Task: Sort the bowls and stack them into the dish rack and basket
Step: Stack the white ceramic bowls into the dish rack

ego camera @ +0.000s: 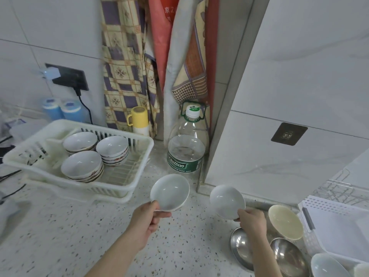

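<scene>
My left hand (148, 218) grips a white bowl (170, 191) by its near rim, held above the speckled counter just right of the white dish rack (137, 182). My right hand (252, 220) grips a second white bowl (226, 200), tilted toward me, over the sink's left edge. Three stacks of patterned white bowls sit in the rack: back left (80, 141), back right (112, 148), and front (81, 164). A white perforated basket (327, 206) stands at the right.
In the sink lie a cream bowl (285, 221), two steel bowls (240, 246) (289, 258) and a pale bowl (327, 266). A large water bottle (186, 146) stands in the corner, a yellow mug (138, 118) behind the rack. A wire rack (337, 189) sits far right.
</scene>
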Motion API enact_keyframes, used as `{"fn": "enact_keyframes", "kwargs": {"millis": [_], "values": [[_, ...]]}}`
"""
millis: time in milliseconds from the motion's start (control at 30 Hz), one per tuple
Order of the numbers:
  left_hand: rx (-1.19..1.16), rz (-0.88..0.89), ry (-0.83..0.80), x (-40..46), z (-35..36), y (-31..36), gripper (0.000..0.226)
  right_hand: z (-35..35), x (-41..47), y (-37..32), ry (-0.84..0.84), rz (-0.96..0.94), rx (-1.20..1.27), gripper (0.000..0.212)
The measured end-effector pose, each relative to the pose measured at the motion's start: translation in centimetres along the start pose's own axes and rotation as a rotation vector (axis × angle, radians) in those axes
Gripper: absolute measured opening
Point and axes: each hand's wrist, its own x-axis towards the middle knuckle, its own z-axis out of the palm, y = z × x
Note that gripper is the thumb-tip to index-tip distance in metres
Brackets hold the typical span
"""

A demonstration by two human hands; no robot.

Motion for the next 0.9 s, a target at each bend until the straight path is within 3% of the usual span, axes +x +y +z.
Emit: {"fn": "enact_keyframes", "kwargs": {"millis": [267, 600, 767, 900], "values": [[-0.050, 0.155, 0.080, 0.0, -5.0, 4.9, 0.023, 4.0, -4.5, -5.2, -0.198, -0.056, 0.045, 0.023], [-0.072, 0.232, 0.039, 0.9, -13.2, 12.5, 0.021, 10.6, -9.5, -14.8, -0.188, -0.174, 0.125, 0.029], [-0.040, 0.278, 0.061, 2.1, -18.4, 15.3, 0.020, 15.3, -11.6, -19.2, -0.172, -0.340, -0.118, 0.041], [-0.002, 0.324, 0.092, 3.3, -22.1, 16.6, 0.022, 19.2, -12.5, -21.9, -0.160, -0.430, -0.264, 0.037]]}}
